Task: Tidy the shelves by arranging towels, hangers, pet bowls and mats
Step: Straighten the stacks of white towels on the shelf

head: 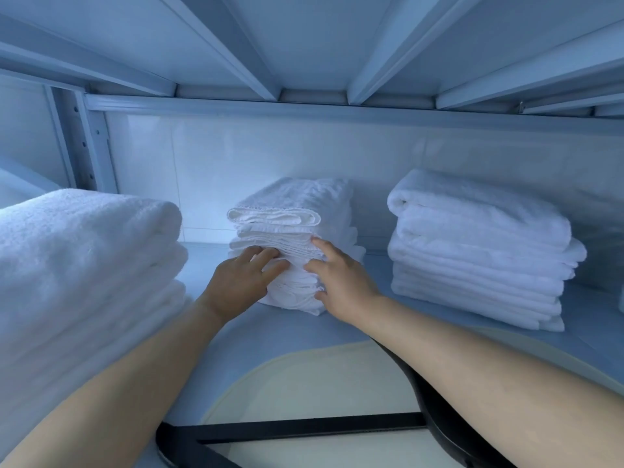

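Lying nearest, a black hanger [435, 413] rests on a cream mat [304, 376] under the forearms. Further in, the left hand [236, 285] and right hand [341, 278] press spread fingers, gripping nothing, against the front of the middle towel stack [297, 211] on the shelf [371, 319]. An uneven push may slide the loose top towel backward or tilt the stack toward the neighbouring right stack [479, 251].

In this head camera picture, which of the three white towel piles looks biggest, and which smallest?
1. Left towel pile: looks largest, but it sits nearest the camera, so that is unsure.
2. Right towel pile.
3. Middle towel pile, which both hands touch: smallest.
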A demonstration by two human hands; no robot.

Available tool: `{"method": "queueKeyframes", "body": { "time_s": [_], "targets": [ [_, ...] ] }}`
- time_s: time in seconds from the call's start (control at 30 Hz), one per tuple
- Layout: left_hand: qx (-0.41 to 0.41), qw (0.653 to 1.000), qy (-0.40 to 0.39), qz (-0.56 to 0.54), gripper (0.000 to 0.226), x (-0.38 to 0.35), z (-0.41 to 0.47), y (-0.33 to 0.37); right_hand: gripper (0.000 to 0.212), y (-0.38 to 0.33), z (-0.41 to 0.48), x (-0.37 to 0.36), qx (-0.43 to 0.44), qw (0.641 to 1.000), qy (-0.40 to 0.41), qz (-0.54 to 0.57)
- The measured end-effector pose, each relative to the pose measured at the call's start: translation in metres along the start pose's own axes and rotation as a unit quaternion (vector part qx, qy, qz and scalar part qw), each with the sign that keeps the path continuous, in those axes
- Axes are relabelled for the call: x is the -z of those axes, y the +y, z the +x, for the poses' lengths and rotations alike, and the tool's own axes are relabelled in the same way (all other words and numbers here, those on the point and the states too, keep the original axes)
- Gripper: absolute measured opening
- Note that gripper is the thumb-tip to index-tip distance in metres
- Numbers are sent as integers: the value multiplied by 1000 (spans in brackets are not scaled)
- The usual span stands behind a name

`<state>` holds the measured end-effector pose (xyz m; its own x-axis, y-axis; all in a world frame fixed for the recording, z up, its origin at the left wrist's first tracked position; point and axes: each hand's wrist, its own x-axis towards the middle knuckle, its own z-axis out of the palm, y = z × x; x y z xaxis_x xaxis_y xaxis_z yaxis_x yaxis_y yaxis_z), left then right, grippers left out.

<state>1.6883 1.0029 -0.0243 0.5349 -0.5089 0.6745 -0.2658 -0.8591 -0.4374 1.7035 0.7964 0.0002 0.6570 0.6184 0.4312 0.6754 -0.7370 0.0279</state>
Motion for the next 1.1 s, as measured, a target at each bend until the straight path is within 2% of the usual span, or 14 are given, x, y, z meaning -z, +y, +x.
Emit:
{"method": "queueKeyframes", "body": {
  "time_s": [0.17,0.4,0.57,0.77,0.9,1.1],
  "targets": [
    [6,1000,-25,9,57,9,-3,2,38,3,1,-2,-1,1000,4,28],
    [-1,999,-19,32,49,26,-12,14,43,12,1,-7,18,996,6,89],
    [19,998,-57,14,58,42,-15,20,42,18,2,-3,32,995,-2,89],
    [74,991,-107,-17,69,60,-24,13,43,14,-5,2,56,998,14,5],
    [67,990,-123,-20,72,60,-23,23,44,5,-10,-1,56,996,34,-64],
    [45,989,-138,20,77,48,-11,34,38,6,-6,0,50,997,11,-54]
  ]
}}
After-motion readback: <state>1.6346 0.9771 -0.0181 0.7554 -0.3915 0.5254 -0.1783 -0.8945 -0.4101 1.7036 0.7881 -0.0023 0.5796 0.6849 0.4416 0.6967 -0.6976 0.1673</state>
